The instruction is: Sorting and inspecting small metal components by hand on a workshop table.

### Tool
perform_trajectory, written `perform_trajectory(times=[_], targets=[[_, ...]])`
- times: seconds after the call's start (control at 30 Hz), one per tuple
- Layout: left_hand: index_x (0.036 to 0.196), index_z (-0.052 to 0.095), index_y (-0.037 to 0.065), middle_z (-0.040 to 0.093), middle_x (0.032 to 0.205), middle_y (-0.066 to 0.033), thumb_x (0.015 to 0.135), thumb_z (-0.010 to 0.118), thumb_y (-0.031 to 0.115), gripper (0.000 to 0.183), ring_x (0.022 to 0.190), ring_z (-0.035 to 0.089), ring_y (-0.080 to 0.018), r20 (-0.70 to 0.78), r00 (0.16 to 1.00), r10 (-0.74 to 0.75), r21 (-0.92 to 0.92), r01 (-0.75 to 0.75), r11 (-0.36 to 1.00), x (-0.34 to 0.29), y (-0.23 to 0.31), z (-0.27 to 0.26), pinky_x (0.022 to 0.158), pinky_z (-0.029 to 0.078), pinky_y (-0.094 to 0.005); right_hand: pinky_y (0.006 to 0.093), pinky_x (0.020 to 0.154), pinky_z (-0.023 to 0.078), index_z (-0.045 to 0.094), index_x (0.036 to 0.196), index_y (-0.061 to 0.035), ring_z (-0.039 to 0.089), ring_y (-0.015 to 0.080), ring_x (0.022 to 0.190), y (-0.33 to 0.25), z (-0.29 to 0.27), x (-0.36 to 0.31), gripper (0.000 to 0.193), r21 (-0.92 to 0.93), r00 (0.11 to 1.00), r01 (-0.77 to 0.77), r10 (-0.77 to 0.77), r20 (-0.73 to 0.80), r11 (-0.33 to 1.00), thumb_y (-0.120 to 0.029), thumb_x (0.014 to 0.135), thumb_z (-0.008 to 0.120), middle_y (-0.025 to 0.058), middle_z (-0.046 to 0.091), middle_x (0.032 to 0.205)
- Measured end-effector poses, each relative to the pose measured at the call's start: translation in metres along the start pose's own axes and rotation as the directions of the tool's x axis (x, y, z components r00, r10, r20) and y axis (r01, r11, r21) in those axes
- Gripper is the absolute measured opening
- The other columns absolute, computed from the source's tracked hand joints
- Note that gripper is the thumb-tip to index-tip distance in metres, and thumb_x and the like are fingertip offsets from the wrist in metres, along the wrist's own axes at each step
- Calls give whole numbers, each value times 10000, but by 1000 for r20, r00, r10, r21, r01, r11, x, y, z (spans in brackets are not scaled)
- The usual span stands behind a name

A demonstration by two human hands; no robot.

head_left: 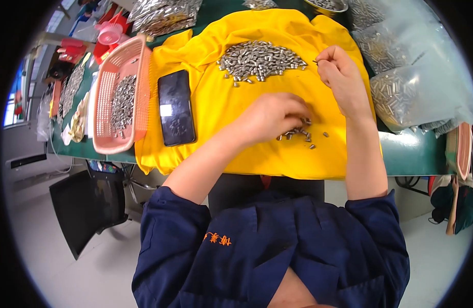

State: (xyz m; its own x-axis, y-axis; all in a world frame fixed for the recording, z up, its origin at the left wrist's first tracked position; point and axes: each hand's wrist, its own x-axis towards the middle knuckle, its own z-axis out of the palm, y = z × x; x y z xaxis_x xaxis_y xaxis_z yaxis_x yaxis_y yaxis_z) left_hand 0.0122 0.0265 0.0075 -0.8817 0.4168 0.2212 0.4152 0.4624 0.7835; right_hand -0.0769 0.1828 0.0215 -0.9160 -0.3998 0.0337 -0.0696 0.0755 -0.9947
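Observation:
My left hand (280, 117) is closed, its fingers curled down over a small group of silvery metal cylinders (298, 134) on the yellow cloth (236, 154). One small metal cylinder (307, 121) shows at its fingertips. Farther right and higher, my right hand (341, 77) pinches a thin dark piece (315, 62); only its tip sticks out, so its kind is unclear. Between and beyond the hands lies a large heap of similar metal cylinders (259, 60). Two loose ones rest near the small group.
A black phone (176, 109) lies left on the cloth, beside a pink basket (140, 110) partly filled with metal pieces. Clear bags of metal parts (393, 97) line the right side. More bags (164, 15) and a metal bowl (326, 6) stand at the back.

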Motion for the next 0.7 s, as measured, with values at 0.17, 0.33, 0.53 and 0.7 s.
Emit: perform_trajectory(times=[0.17,0.33,0.53,0.7], targets=[[807,623,68,599,814,-97,717,593,127,111,779,575,-260,-394,896,-203,243,315,917,-30,-11,-41,691,463,-327,185,512,329,502,825,-29,385,35,584,0,5,0,76,-50,999,33,-33,-2,998,-92,786,483,-27,467,657],[748,614,50,599,749,-112,713,614,185,139,703,578,-272,-470,775,-422,370,607,703,-36,-24,-54,635,461,-339,196,535,356,507,821,-23,413,47,600,-1,11,-4,80,-111,997,77,-77,4,991,-92,784,489,-14,486,667],[725,598,37,591,737,-112,678,623,174,147,679,573,-256,-436,803,-406,382,573,725,-34,-30,-57,620,455,-331,208,550,373,509,827,-21,432,59,609,-4,7,-2,92,-129,995,85,-91,-43,988,-97,777,492,-3,502,677],[787,553,7,592,733,-44,716,617,65,111,628,559,-114,-300,746,-595,-358,491,795,-28,-29,-59,595,450,-226,210,560,382,513,826,-26,445,66,618,-8,13,-2,87,-137,996,94,-93,15,986,-91,775,490,-4,505,681]])
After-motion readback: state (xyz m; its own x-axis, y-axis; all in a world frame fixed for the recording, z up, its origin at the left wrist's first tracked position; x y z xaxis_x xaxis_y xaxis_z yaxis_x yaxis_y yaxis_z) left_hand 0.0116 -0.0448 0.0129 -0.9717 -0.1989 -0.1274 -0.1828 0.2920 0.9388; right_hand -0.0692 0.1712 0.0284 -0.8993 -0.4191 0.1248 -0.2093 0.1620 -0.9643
